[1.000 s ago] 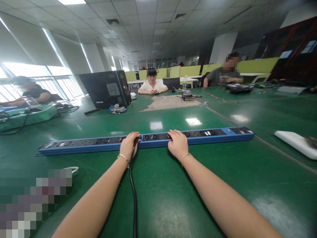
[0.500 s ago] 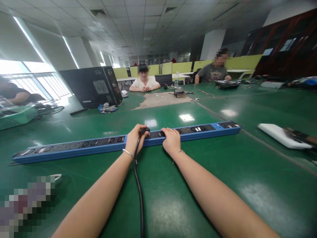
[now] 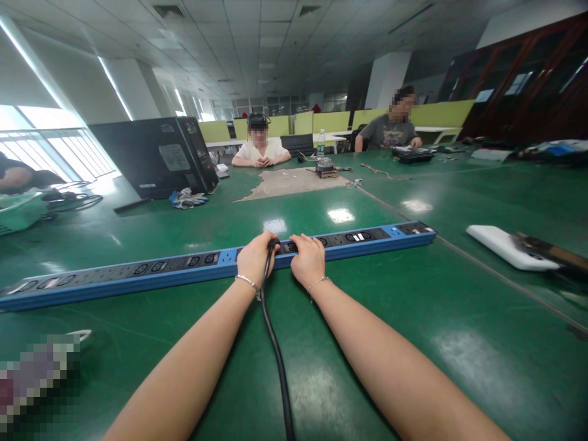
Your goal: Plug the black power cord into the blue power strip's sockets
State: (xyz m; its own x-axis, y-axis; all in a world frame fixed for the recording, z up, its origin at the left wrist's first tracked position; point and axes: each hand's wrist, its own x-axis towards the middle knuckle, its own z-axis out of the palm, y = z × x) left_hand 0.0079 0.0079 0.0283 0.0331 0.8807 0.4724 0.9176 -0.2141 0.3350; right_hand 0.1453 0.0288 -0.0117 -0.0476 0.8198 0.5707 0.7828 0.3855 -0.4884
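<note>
Across the green table lies a long blue power strip (image 3: 184, 277) with black sockets along its top. My left hand (image 3: 255, 260) pinches the black plug (image 3: 274, 243) of a thick cord, holding it down at the strip's middle. Whether the plug is seated in a socket cannot be made out, as my fingers cover its lower end. From the plug, the black cord (image 3: 276, 349) runs toward me between my forearms. Just to the right, my right hand (image 3: 309, 260) is closed over the strip, fingers curled on its top and thumb side toward the plug.
A black computer case (image 3: 147, 156) stands at the back left, with gloves (image 3: 188, 198) beside it. A white object (image 3: 498, 245) lies at the right. Two people sit across the table (image 3: 395, 343); another's arm shows at far left beside a green basket (image 3: 21, 211).
My left hand and the plug have shifted right along the strip, nearer my right hand, uncovering a blue socket. The view has swung slightly right. My right hand keeps its place on the strip.
</note>
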